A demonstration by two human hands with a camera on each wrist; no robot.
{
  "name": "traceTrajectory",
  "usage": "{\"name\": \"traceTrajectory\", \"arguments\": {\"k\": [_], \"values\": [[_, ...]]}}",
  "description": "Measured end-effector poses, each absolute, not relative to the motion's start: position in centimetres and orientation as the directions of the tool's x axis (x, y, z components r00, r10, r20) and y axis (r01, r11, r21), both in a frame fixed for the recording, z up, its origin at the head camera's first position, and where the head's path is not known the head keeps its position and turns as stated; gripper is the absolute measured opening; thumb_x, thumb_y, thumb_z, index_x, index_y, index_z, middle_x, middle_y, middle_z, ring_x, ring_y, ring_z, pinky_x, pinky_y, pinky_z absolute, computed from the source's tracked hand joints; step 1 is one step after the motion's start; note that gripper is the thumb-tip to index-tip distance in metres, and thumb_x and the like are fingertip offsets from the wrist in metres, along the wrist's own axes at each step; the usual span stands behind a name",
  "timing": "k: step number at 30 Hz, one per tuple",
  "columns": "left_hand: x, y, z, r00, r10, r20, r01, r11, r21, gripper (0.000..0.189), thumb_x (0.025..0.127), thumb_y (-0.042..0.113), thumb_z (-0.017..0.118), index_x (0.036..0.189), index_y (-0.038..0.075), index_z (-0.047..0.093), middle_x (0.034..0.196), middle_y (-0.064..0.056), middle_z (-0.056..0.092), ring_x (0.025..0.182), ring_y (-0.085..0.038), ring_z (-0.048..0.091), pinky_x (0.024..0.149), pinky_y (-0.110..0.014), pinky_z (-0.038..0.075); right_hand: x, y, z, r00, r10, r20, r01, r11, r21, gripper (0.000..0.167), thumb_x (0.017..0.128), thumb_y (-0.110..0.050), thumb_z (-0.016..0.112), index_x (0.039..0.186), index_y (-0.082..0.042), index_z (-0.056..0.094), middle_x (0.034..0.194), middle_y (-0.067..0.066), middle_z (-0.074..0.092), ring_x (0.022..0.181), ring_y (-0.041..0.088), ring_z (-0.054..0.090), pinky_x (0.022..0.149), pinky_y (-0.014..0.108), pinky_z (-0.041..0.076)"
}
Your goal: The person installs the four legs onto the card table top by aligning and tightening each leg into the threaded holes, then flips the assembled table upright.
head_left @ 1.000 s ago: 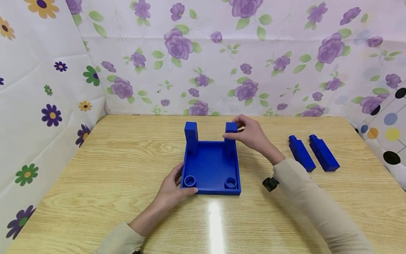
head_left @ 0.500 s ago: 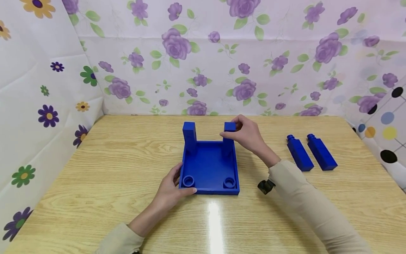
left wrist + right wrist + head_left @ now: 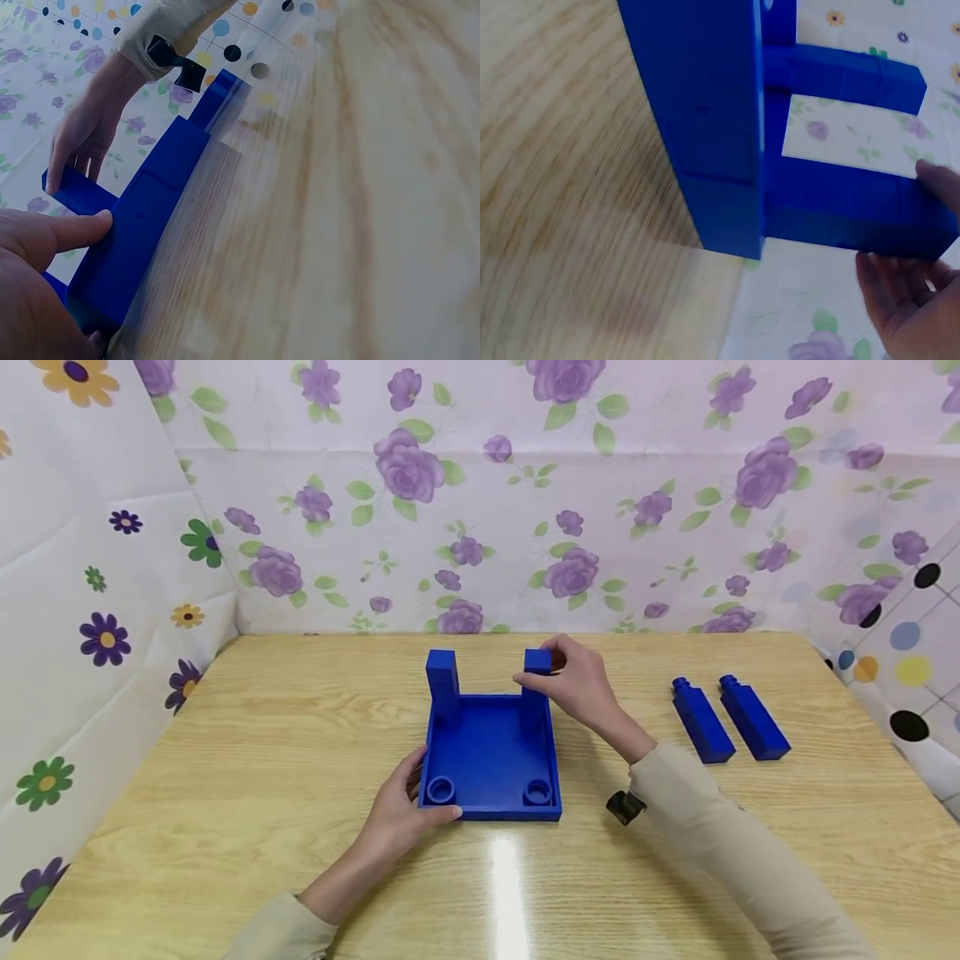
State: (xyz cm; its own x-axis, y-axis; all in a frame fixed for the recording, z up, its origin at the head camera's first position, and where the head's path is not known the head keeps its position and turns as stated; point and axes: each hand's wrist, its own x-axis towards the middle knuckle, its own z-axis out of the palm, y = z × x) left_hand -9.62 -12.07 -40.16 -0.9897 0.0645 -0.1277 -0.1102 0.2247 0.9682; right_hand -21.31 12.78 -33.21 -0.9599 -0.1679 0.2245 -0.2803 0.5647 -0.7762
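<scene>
A square blue tabletop [image 3: 491, 760] lies upside down, rim up, on the wooden table. At its near left corner my left hand [image 3: 397, 818] grips it, thumb on the front rim. One blue leg [image 3: 442, 685] stands upright in the far left corner. My right hand [image 3: 583, 685] pinches the top of a second upright leg [image 3: 855, 202] in the far right corner. The right wrist view has this leg's lower end against the tabletop. Both near corners hold round sockets [image 3: 440, 790] with nothing in them. The left hand's far fingers are partly hidden.
Two loose blue legs [image 3: 703, 724] with threaded ends lie side by side on the wooden table [image 3: 262, 760], to the right of the tabletop. A flowered cloth [image 3: 480, 510] hangs behind the table, with other patterned cloths at both sides.
The whole scene shifts slightly left as the head view turns. The right hand stays on the far right leg with slight finger movement; the left hand keeps its hold on the tabletop.
</scene>
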Motion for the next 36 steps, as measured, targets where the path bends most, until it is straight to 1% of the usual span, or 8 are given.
{"name": "traceTrajectory", "arguments": {"k": [6, 9, 11, 14, 18, 23, 29, 36], "values": [[-9.5, -12.3, -40.2, -0.989, 0.066, -0.13, -0.112, 0.22, 0.969, 0.094, 0.072, 0.0, 0.082, 0.15, 0.0, 0.028, 0.145, -0.025, 0.039, 0.134, -0.039, 0.037, 0.108, -0.048, 0.033, -20.1, 13.5, -32.3, -0.945, -0.272, 0.182, -0.313, 0.59, -0.744, 0.056, 0.087, -0.023, 0.074, 0.133, -0.002, 0.05, 0.122, 0.019, 0.059, 0.11, 0.032, 0.059, 0.089, 0.042, 0.051], [-9.5, -12.3, -40.2, -0.988, 0.068, -0.136, -0.117, 0.228, 0.967, 0.094, 0.073, 0.001, 0.082, 0.15, 0.001, 0.028, 0.146, -0.024, 0.038, 0.134, -0.039, 0.036, 0.108, -0.048, 0.033, -19.6, 15.2, -32.0, -0.933, -0.315, 0.173, -0.336, 0.599, -0.727, 0.059, 0.09, -0.02, 0.072, 0.139, -0.001, 0.046, 0.131, 0.021, 0.054, 0.118, 0.034, 0.054, 0.095, 0.044, 0.048], [-9.6, -12.3, -40.1, -0.988, 0.069, -0.137, -0.117, 0.23, 0.966, 0.094, 0.073, 0.002, 0.082, 0.15, 0.001, 0.028, 0.146, -0.024, 0.038, 0.134, -0.04, 0.036, 0.108, -0.048, 0.033, -19.2, 16.7, -32.0, -0.929, -0.325, 0.179, -0.35, 0.607, -0.713, 0.058, 0.091, -0.017, 0.07, 0.14, 0.0, 0.045, 0.133, 0.023, 0.052, 0.12, 0.036, 0.052, 0.096, 0.045, 0.047], [-9.6, -12.4, -40.1, -0.988, 0.07, -0.141, -0.122, 0.225, 0.967, 0.094, 0.073, 0.002, 0.083, 0.15, 0.002, 0.028, 0.146, -0.024, 0.038, 0.134, -0.039, 0.035, 0.108, -0.048, 0.033, -18.5, 19.4, -32.3, -0.937, -0.282, 0.205, -0.342, 0.63, -0.697, 0.054, 0.092, -0.016, 0.069, 0.137, 0.002, 0.047, 0.13, 0.023, 0.054, 0.119, 0.038, 0.052, 0.096, 0.047, 0.046], [-9.5, -12.5, -40.1, -0.987, 0.066, -0.148, -0.13, 0.219, 0.967, 0.095, 0.073, 0.001, 0.082, 0.15, 0.002, 0.028, 0.146, -0.024, 0.037, 0.135, -0.039, 0.035, 0.108, -0.048, 0.033, -17.4, 22.9, -33.3, -0.952, -0.171, 0.256, -0.302, 0.681, -0.667, 0.05, 0.093, -0.023, 0.067, 0.134, 0.002, 0.051, 0.128, 0.024, 0.056, 0.116, 0.039, 0.054, 0.094, 0.049, 0.047], [-9.4, -12.5, -40.1, -0.986, 0.069, -0.151, -0.132, 0.226, 0.965, 0.095, 0.073, 0.002, 0.082, 0.151, 0.002, 0.028, 0.147, -0.024, 0.036, 0.135, -0.04, 0.035, 0.108, -0.048, 0.034, -16.1, 26.7, -34.5, -0.957, -0.078, 0.279, -0.24, 0.751, -0.615, 0.054, 0.095, -0.029, 0.065, 0.133, 0.006, 0.05, 0.127, 0.029, 0.054, 0.112, 0.048, 0.054, 0.087, 0.057, 0.047], [-9.5, -12.4, -40.1, -0.986, 0.073, -0.153, -0.132, 0.233, 0.963, 0.095, 0.074, 0.003, 0.083, 0.151, 0.003, 0.027, 0.148, -0.024, 0.035, 0.135, -0.04, 0.034, 0.107, -0.048, 0.035, -15.0, 29.6, -35.9, -0.974, -0.082, 0.21, -0.186, 0.82, -0.542, 0.06, 0.095, -0.033, 0.064, 0.132, 0.012, 0.048, 0.129, 0.035, 0.05, 0.111, 0.053, 0.051, 0.087, 0.063, 0.044], [-9.5, -12.3, -40.0, -0.986, 0.073, -0.151, -0.131, 0.221, 0.966, 0.095, 0.074, 0.004, 0.083, 0.151, 0.004, 0.027, 0.149, -0.023, 0.035, 0.136, -0.039, 0.034, 0.108, -0.048, 0.034, -14.4, 31.0, -36.9, -0.996, -0.015, 0.093, -0.068, 0.802, -0.593, 0.074, 0.093, -0.037, 0.065, 0.136, 0.017, 0.04, 0.133, 0.039, 0.043, 0.116, 0.055, 0.047, 0.09, 0.062, 0.043]]}}
